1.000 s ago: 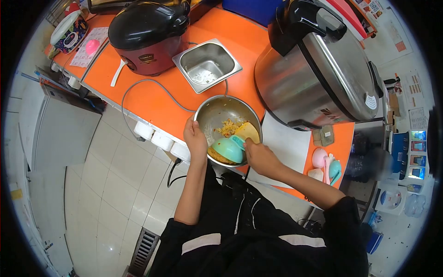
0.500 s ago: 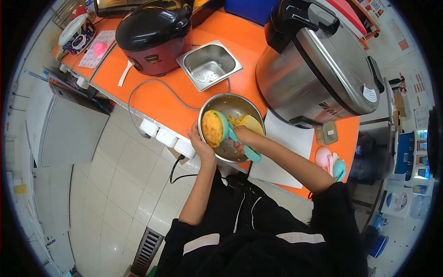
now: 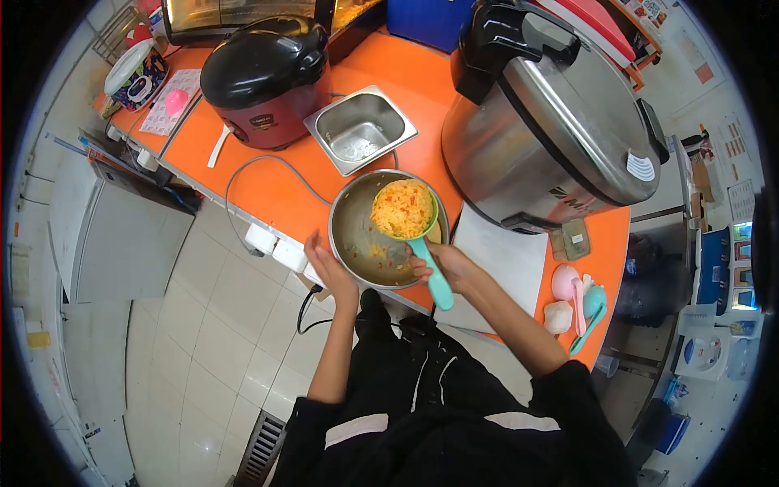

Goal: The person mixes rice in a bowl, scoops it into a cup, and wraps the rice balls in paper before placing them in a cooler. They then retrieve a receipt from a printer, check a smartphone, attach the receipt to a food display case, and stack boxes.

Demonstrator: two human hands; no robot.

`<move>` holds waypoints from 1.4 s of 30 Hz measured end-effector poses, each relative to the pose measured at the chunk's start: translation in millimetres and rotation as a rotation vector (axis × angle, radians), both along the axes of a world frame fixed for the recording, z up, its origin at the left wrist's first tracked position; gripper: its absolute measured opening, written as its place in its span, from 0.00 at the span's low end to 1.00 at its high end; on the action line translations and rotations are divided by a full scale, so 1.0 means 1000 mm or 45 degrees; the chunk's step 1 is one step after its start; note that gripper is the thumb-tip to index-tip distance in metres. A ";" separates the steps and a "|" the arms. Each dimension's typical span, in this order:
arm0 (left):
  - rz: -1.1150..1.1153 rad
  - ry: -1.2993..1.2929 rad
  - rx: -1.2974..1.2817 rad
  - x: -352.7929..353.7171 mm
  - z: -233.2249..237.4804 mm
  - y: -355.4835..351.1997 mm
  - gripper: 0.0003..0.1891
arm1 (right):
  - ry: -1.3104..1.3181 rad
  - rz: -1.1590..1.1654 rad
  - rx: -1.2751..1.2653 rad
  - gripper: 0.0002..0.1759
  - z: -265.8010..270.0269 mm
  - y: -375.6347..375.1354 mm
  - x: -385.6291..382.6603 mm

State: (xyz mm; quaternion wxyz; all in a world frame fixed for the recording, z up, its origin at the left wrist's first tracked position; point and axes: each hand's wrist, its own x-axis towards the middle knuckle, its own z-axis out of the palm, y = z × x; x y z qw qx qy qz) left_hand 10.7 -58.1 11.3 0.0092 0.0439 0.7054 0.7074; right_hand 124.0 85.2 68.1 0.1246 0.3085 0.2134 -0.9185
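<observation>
My right hand (image 3: 452,268) is closed on the teal handle of a rice scoop (image 3: 439,286), held over the metal bowl (image 3: 345,207). The scoop's cup is heaped with orange fried rice (image 3: 403,209) flecked with red. A few rice scraps lie on the bowl's bottom, and a pale yellow piece shows partly behind the scoop on the right. Just outside the bowl's left rim, my left hand (image 3: 331,272) has its fingers stretched out and holds nothing.
Behind the bowl stand an empty steel pan (image 3: 361,130) and a dark red rice cooker (image 3: 280,122). A large steel rice warmer (image 3: 552,138) fills the right. More scoops (image 3: 595,302), pink and teal, lie at the orange counter's right end. A cable (image 3: 268,157) loops on the left.
The heaped scoop has swung right and turned upright, its rice now facing up. My left hand has moved off the bowl's side, and its fingers have straightened.
</observation>
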 end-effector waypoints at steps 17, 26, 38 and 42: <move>-0.988 -1.251 0.247 0.049 0.089 -0.014 0.12 | 0.258 -0.180 0.640 0.16 -0.001 -0.051 -0.006; -0.934 -1.124 0.144 0.036 0.069 -0.028 0.12 | -0.548 0.406 2.552 0.16 -0.004 -0.033 0.037; -0.889 -1.190 0.116 0.035 0.060 -0.033 0.10 | -0.293 0.132 1.473 0.20 0.018 0.027 0.048; -0.949 -1.168 0.074 0.036 0.059 -0.029 0.10 | -0.054 -0.083 1.962 0.19 0.032 -0.012 0.017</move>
